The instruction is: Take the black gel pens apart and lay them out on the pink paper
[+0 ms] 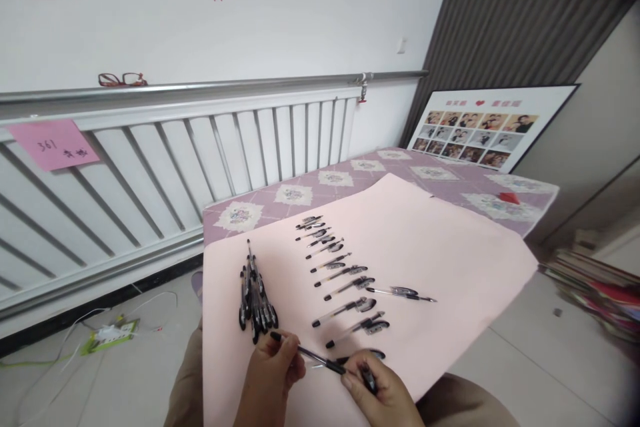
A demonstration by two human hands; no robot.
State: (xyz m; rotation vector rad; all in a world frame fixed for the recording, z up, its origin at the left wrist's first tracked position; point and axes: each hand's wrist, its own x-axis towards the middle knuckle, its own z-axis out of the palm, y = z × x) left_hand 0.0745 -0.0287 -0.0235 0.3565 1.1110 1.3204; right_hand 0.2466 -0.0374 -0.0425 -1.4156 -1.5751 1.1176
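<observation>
My left hand (274, 370) is closed, pinching the black rear end of a clear-barrelled pen (316, 354) above the pink sheet. The pen slants down to the right, and its dark front end reaches the fingertips of my right hand (385, 392). My right hand is closed around a black pen cap (369, 379); its fingers hide whether the pen's tip touches the cap. By my left hand lies a bunched pile of black pens (256, 300). Beyond my right hand, several pens with caps beside them (350, 310) form a slanting row. One pen (404, 292) lies apart, right of the row.
The pink sheet (450, 247) covers much of a table with a purple patterned cloth (330, 178). Behind stands a white radiator (200, 147) with glasses (123, 79) on its pipe. A photo board (490, 123) leans at the back right. A power strip (110, 337) lies on the floor.
</observation>
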